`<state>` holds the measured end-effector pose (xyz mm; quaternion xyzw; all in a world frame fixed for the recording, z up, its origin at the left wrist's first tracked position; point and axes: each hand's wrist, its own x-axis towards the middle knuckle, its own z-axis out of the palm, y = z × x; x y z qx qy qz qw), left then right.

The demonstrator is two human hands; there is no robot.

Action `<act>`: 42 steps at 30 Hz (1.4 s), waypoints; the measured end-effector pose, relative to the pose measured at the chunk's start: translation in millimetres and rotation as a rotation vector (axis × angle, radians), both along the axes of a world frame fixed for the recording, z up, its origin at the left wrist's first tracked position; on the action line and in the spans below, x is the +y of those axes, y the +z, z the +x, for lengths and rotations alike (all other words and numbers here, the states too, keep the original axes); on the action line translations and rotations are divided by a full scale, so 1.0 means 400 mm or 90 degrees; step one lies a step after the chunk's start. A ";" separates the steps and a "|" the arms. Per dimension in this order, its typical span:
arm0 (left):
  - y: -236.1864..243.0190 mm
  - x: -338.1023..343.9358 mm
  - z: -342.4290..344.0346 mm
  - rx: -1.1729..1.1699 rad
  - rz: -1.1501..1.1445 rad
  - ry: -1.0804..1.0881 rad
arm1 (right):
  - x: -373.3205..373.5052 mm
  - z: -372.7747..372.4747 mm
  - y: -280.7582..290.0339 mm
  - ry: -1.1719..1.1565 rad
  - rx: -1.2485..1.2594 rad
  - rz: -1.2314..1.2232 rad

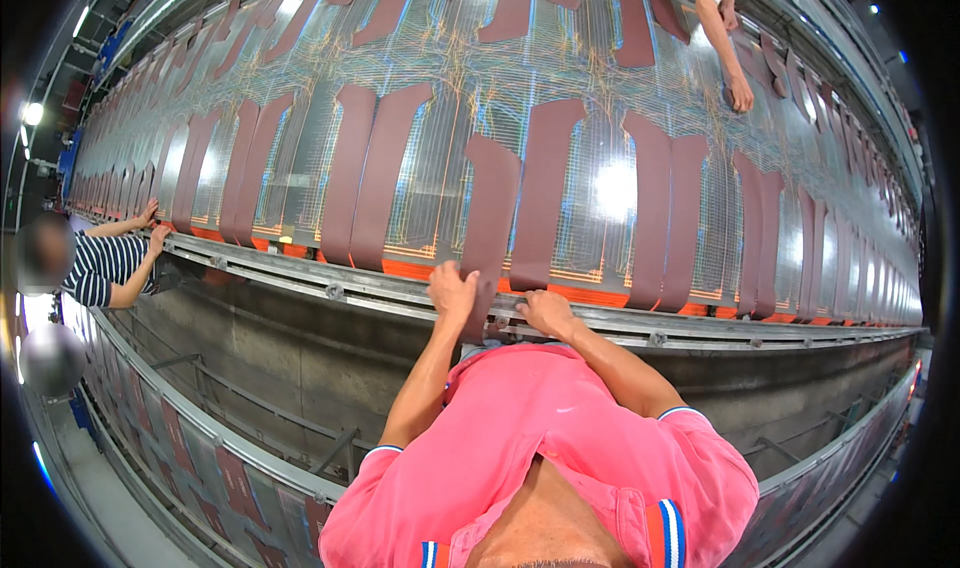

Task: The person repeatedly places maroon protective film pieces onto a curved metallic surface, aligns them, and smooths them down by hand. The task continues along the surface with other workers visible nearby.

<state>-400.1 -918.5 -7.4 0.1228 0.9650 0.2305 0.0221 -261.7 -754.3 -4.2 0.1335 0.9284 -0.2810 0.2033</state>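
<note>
A maroon cut fabric piece (492, 208) in front of me lies askew on the long glossy table (590, 158), its lower end hanging over the near metal rail. My left hand (455, 293) is closed at this piece's left edge, close to the rail. My right hand (547, 313) rests by the rail, to the right of the hanging end, with curled fingers; what they grip, if anything, is hidden. Just above it ends a second maroon piece (545, 188), lying flat. To the right are a pair of like pieces (665, 208), side by side.
Coloured guide lines and an orange edge strip (400, 271) mark the table. A co-worker in stripes (110, 263) reaches onto it at left; another person's hand (740, 93) touches the far right. The metal rail (335, 290) runs along the near edge. Behind me stands another table with pieces (240, 488).
</note>
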 end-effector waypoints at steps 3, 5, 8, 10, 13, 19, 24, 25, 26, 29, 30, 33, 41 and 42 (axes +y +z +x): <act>-0.023 -0.041 -0.011 -0.103 -0.028 -0.002 | -0.012 0.021 0.024 -0.009 0.092 0.047; -0.016 -0.033 -0.022 -0.230 0.017 0.026 | -0.006 0.018 0.042 -0.043 0.085 0.063; -0.019 -0.021 -0.046 -0.295 0.024 0.051 | -0.002 0.024 0.046 -0.075 0.123 0.085; -0.070 -0.048 -0.068 -0.336 0.104 0.051 | -0.013 0.022 0.055 -0.096 0.170 0.091; -0.134 -0.080 -0.088 -0.497 0.369 0.033 | -0.026 0.005 0.110 -0.155 0.126 0.099; -0.027 -0.020 -0.132 -0.857 0.538 0.031 | -0.038 0.010 0.028 -0.227 0.190 0.045; 0.093 0.034 -0.183 -1.069 0.634 -0.018 | -0.094 -0.045 0.040 -0.492 0.149 0.100; 0.085 0.031 -0.191 -1.102 0.632 -0.012 | -0.104 -0.063 0.074 -0.616 0.093 -0.014; 0.066 0.030 -0.200 -1.129 0.619 -0.045 | -0.118 -0.079 0.083 -0.780 0.155 -0.251; 0.017 0.042 -0.222 -1.223 0.602 -0.077 | -0.162 -0.148 0.162 -1.081 0.297 -0.750; 0.024 0.060 -0.240 -1.264 0.610 -0.044 | -0.174 -0.151 0.167 -1.029 0.287 -0.680; 0.068 0.134 -0.335 -1.328 0.714 0.120 | -0.210 -0.149 0.214 -0.934 0.187 -0.563; -0.051 0.362 -0.576 -0.970 0.669 0.039 | -0.288 -0.116 0.267 -0.992 0.280 -0.574; -0.028 0.374 -0.603 -0.924 0.672 0.051 | -0.283 -0.110 0.239 -1.001 0.267 -0.544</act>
